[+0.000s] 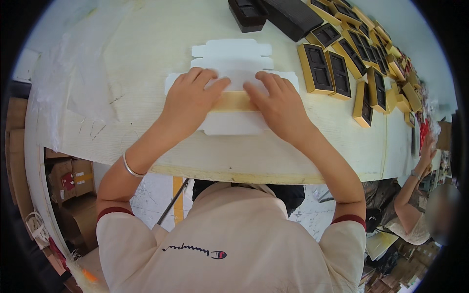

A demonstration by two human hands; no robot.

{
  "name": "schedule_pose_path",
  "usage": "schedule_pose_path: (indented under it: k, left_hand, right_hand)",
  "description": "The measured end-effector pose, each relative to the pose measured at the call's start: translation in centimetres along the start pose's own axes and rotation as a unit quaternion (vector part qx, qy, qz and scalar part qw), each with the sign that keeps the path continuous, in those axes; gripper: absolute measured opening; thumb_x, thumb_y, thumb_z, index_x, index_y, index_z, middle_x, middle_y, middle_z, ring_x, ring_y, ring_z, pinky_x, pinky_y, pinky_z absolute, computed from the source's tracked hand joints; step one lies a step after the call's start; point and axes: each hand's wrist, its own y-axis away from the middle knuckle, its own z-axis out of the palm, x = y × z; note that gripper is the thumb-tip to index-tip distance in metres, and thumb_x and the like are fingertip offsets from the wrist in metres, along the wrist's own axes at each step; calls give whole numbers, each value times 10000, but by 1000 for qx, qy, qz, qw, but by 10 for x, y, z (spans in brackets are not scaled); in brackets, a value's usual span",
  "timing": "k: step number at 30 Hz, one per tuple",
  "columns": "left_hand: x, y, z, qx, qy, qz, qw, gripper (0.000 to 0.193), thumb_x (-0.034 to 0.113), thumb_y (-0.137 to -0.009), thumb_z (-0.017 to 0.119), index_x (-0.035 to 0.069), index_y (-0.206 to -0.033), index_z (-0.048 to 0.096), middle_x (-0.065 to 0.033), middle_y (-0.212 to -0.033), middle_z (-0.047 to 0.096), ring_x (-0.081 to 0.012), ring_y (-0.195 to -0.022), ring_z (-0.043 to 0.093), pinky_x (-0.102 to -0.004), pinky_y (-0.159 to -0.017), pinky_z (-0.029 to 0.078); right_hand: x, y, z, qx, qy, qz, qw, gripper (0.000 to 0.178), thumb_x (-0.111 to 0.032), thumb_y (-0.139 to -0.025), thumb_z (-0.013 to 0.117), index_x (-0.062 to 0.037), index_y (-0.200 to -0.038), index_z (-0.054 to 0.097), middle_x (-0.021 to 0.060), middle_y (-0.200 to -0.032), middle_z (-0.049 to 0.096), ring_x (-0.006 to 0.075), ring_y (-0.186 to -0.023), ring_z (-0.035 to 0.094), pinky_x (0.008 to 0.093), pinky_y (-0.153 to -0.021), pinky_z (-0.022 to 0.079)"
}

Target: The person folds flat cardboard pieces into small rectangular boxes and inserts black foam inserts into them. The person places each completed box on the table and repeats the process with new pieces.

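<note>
A flat cardboard box blank (pixel 234 124), white inside with one panel folded up to show a gold face, lies in front of me on the table. My left hand (pixel 190 100) grips its left side, with the thumb by the folded edge and the fingers bent over the card. On the right side my right hand (pixel 278 102) holds it the same way, thumb pointing inward. Both hands are slightly blurred. White flaps stick out beyond the fingers on the far side. What lies under my palms is hidden.
Several gold boxes with black inserts (pixel 320 68) stand at the right. Black plastic trays (pixel 249 14) lie stacked at the far edge. Clear plastic film (pixel 83 73) covers part of the left. Brown cartons (pixel 73 178) sit below the table. Another person's arm (pixel 415 180) shows at far right.
</note>
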Motion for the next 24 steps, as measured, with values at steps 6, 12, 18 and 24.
schedule_pose_path:
  k: [6,12,18,24]
  left_hand:
    - [-7,8,-3,-36,107,41,993,194,150,-752,703,71,-909,621,-48,-944,565,-216,-857,548,-328,-730,474]
    - [-13,8,1,-44,16,90,995,163,146,-785,684,49,-904,628,-56,-874,570,-234,-823,559,-347,-711,475]
    - [-26,-18,10,-54,77,8,995,70,95,-838,606,27,-845,618,-70,-784,544,-260,-751,529,-384,-659,441]
    - [-14,-20,-4,68,24,4,997,127,157,-833,643,47,-886,608,-63,-858,534,-256,-790,523,-354,-670,439]
  right_hand:
    - [1,10,3,-33,18,-105,994,174,-105,-745,598,2,-883,595,94,-901,535,236,-854,529,332,-790,443]
    - [0,-4,1,-76,75,-148,983,108,-80,-710,608,-4,-778,572,90,-821,522,227,-784,521,312,-744,439]
    - [11,-26,11,-106,-46,21,993,87,-81,-792,615,-23,-734,587,116,-780,592,280,-738,586,357,-702,464]
    - [9,-40,-2,-130,-146,160,968,133,-126,-837,631,-11,-769,626,137,-717,607,312,-723,601,403,-651,470]
